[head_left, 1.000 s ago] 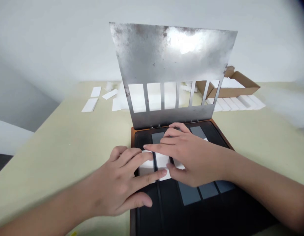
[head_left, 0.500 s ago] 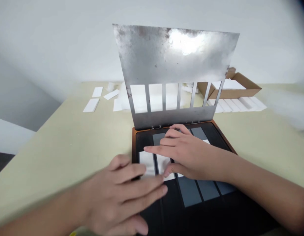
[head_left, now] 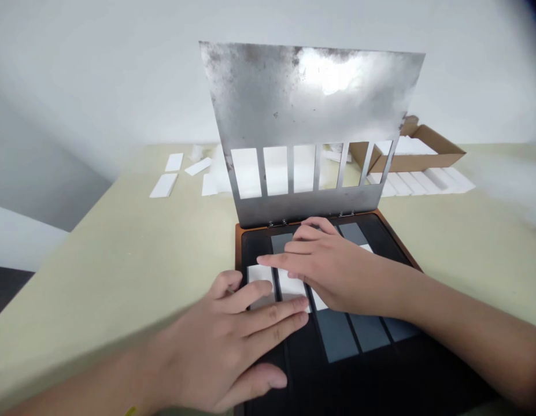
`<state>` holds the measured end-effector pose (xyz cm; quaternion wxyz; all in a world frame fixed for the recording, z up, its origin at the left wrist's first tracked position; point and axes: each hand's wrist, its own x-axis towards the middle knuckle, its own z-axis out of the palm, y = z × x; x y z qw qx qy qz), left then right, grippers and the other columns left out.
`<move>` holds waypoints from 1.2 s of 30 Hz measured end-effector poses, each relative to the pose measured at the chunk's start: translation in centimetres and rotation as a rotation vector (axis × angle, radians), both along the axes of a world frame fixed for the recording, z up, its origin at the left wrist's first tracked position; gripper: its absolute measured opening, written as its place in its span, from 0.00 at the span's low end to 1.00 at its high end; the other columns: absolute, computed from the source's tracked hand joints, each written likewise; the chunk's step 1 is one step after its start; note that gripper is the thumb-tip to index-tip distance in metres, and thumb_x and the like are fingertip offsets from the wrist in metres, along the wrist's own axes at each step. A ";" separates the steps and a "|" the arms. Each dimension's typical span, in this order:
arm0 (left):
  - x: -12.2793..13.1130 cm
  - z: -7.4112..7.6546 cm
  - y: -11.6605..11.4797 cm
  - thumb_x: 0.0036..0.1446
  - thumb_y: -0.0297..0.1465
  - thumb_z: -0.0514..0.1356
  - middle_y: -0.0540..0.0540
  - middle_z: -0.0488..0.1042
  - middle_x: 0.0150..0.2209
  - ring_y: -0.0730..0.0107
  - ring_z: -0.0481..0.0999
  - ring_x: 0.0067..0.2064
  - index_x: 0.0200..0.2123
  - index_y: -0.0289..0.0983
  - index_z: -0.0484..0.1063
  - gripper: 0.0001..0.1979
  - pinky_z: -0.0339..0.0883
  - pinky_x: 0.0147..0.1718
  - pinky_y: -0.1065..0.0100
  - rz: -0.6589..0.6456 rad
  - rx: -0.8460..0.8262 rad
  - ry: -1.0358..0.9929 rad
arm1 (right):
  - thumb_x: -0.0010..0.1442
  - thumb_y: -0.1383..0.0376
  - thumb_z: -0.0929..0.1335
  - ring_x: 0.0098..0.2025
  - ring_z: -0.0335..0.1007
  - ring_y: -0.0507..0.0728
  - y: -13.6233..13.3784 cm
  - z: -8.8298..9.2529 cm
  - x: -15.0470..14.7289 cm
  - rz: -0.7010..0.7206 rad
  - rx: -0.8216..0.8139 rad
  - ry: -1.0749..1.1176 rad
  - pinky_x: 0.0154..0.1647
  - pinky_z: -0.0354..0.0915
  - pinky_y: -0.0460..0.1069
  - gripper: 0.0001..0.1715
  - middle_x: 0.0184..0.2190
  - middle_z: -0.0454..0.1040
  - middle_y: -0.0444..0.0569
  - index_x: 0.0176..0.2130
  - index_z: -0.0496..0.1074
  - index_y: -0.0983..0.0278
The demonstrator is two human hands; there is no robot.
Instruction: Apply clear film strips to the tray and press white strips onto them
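Observation:
A black board with a brown edge lies in front of me, set with dark grey rectangles. White cards lie in a row across it, among them a left card and a second card. My left hand reaches in from the left, fingers outstretched, with two fingertips at the near end of the second card. Over the row, my right hand lies palm down with its fingers spread, hiding part of the cards; its thumb is mostly hidden. Neither hand visibly grips anything. A metal plate with rectangular cut-outs stands raised on hinges behind.
An open cardboard box holding white sheets stands at the back right, with a row of white cards before it. Several loose white cards lie at the back left of the pale table. A wall rises behind.
My left hand has moved a little right, its fingertips coming to the second card's near end. My right thumb has drawn away from that end, back under the hand.

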<state>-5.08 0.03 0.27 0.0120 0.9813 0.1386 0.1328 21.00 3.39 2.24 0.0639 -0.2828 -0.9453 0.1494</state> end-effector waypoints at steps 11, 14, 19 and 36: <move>1.1 1.6 -0.9 0.73 0.48 0.54 0.47 0.77 0.62 0.56 0.69 0.51 0.62 0.37 0.75 0.26 0.52 0.50 0.57 0.059 -0.018 -0.009 | 0.60 0.81 0.64 0.51 0.65 0.63 0.0 0.8 0.4 0.026 -0.041 -0.008 0.63 0.52 0.63 0.44 0.47 0.77 0.51 0.72 0.61 0.61; 0.6 1.1 -0.6 0.71 0.46 0.57 0.45 0.76 0.61 0.54 0.68 0.53 0.63 0.41 0.75 0.24 0.53 0.49 0.57 0.082 -0.033 -0.044 | 0.62 0.79 0.65 0.51 0.65 0.63 0.0 1.0 0.4 0.024 -0.055 -0.024 0.63 0.53 0.63 0.42 0.47 0.78 0.50 0.72 0.61 0.61; -0.4 0.2 0.5 0.70 0.41 0.59 0.41 0.72 0.58 0.53 0.68 0.50 0.66 0.46 0.71 0.24 0.52 0.46 0.58 0.092 -0.044 -0.031 | 0.70 0.71 0.67 0.54 0.66 0.64 -0.2 1.1 0.6 0.011 -0.054 -0.016 0.66 0.50 0.66 0.36 0.49 0.78 0.51 0.73 0.60 0.59; -1.2 0.1 0.4 0.73 0.46 0.54 0.41 0.75 0.54 0.54 0.69 0.48 0.68 0.40 0.68 0.27 0.54 0.47 0.56 0.087 0.009 -0.027 | 0.69 0.60 0.73 0.53 0.66 0.63 -0.1 0.3 0.1 0.001 -0.028 -0.013 0.64 0.51 0.63 0.38 0.50 0.78 0.50 0.72 0.61 0.58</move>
